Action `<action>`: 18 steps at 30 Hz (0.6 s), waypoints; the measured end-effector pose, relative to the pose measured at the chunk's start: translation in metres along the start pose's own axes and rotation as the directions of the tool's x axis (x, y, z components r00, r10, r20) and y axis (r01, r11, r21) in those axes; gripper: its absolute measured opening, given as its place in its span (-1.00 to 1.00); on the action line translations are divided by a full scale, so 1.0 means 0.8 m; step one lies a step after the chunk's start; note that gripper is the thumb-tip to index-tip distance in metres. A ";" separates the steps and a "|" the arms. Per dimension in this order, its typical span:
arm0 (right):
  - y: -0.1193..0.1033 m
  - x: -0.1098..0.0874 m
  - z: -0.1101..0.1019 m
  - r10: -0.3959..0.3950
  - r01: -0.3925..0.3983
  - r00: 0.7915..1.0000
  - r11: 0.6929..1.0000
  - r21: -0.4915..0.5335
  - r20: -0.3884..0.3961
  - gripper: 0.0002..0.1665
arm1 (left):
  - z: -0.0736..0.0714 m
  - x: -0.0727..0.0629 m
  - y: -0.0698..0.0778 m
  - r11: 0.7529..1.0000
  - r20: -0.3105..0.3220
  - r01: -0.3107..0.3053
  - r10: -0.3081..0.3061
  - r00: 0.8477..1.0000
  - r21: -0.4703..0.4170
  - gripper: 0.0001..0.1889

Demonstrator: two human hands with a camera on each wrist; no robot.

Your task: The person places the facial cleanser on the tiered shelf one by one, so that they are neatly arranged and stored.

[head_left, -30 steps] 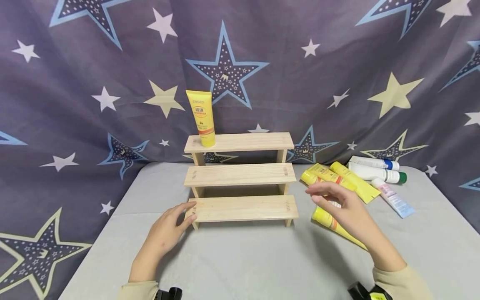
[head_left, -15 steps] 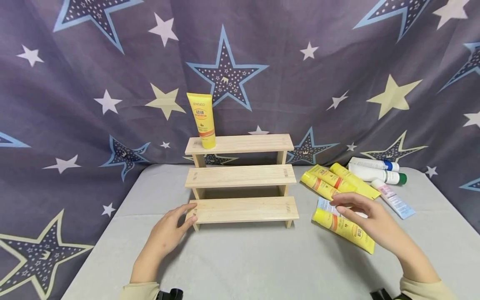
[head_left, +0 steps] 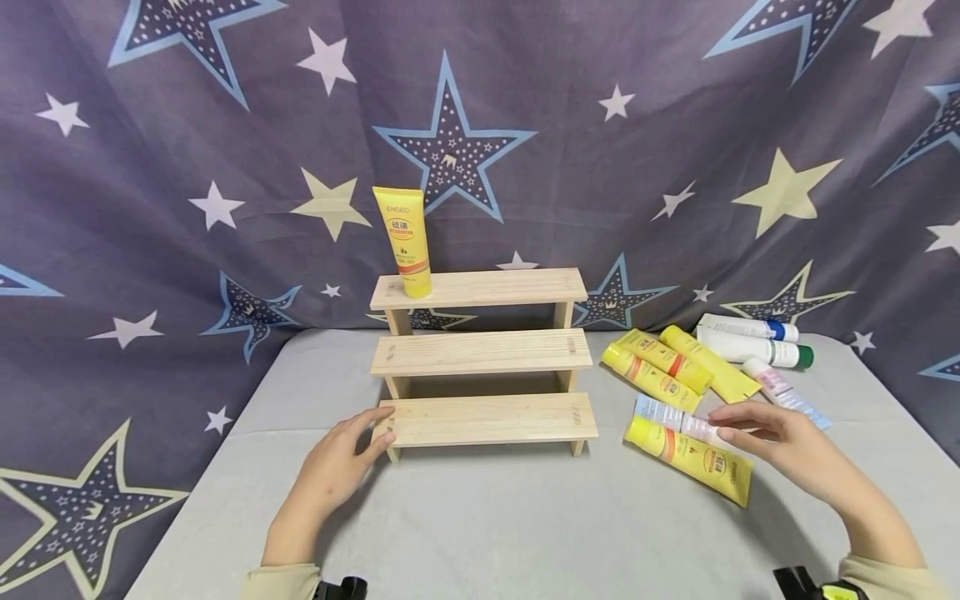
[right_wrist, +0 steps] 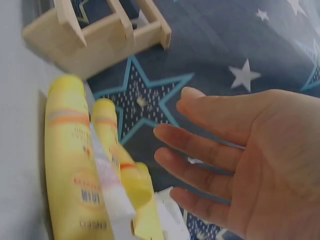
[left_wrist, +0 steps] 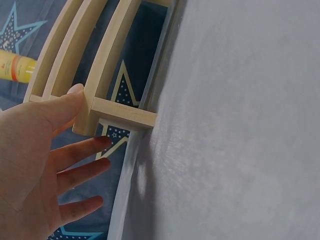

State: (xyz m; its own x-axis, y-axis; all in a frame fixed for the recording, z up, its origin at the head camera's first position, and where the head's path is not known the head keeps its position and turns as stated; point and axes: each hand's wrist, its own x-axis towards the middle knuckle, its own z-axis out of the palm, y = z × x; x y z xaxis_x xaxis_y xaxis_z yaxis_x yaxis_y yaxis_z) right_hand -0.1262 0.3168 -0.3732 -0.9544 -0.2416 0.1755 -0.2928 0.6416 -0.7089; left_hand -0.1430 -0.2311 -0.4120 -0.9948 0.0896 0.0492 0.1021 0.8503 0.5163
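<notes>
My left hand (head_left: 335, 467) holds the left end of the lowest step of a three-tier wooden display stand (head_left: 487, 419), thumb and index finger on either side of it. In the left wrist view the other fingers (left_wrist: 82, 177) are spread beside the step. A yellow squeeze tube (head_left: 406, 242) stands upright at the left of the top step. My right hand (head_left: 795, 454) hovers with loosely bent fingers and nothing in them. Closest to it lie a yellow tube (head_left: 690, 460) and a pink-and-blue tube (head_left: 675, 417), partly overlapped by the yellow one.
Several more tubes lie behind the right hand: yellow ones (head_left: 648, 377), white ones with a green cap (head_left: 804, 357) and a blue cap (head_left: 783, 332), and another pink-and-blue tube (head_left: 780, 387). A star-patterned curtain (head_left: 525, 225) hangs behind the grey-covered table (head_left: 510, 525).
My right hand has moved right and toward me, from beside the stand to over the tubes' right side, uncovering the near yellow tube. My left hand stays on the stand.
</notes>
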 end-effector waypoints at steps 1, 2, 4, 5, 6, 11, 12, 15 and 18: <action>0.005 -0.001 -0.002 0.011 -0.011 1.000 1.000 -0.006 0.008 -0.76 | 0.001 0.000 0.000 1.000 0.000 0.003 -0.003 1.000 -0.001 -0.42; 0.009 -0.002 -0.003 0.024 -0.024 1.000 1.000 -0.014 0.017 -0.76 | 0.001 0.001 0.000 1.000 0.000 0.005 -0.005 1.000 -0.001 -0.42; 0.018 -0.003 -0.005 0.044 -0.043 0.999 0.999 -0.028 0.031 -0.75 | 0.002 0.001 0.000 1.000 0.001 0.009 -0.009 1.000 -0.001 -0.43; 0.021 -0.004 -0.006 0.058 -0.056 0.997 0.998 -0.036 0.042 -0.75 | 0.003 0.000 -0.001 1.000 0.001 0.010 -0.010 1.000 -0.001 -0.43; 0.025 -0.005 -0.007 0.073 -0.071 0.996 0.997 -0.043 0.055 -0.74 | 0.003 0.000 -0.001 1.000 0.001 0.010 -0.010 1.000 -0.001 -0.43; 0.045 -0.011 -0.010 0.164 -0.156 0.980 0.985 -0.072 0.113 -0.70 | 0.003 -0.002 -0.003 1.000 0.000 0.013 -0.013 1.000 0.000 -0.42; 0.049 -0.012 -0.010 0.173 -0.165 0.978 0.984 -0.071 0.121 -0.69 | 0.003 -0.002 -0.003 1.000 -0.002 0.012 -0.012 1.000 0.000 -0.42; 0.060 -0.015 -0.011 0.197 -0.189 0.968 0.980 -0.069 0.152 -0.66 | 0.003 -0.001 -0.002 1.000 -0.010 0.006 -0.006 1.000 -0.001 -0.42; 0.067 -0.015 -0.009 0.214 -0.204 0.958 0.976 -0.074 0.188 -0.62 | 0.002 0.000 -0.002 1.000 -0.016 0.002 -0.002 1.000 -0.001 -0.42</action>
State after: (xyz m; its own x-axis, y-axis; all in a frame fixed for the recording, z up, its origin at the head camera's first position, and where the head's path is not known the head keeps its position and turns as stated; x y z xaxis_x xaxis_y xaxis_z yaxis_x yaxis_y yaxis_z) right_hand -0.1308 0.3593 -0.4085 -0.9664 -0.2311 -0.1124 -0.0957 0.7297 -0.6770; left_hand -0.1428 -0.2314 -0.4145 -0.9949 0.0796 0.0622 0.1003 0.8500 0.5171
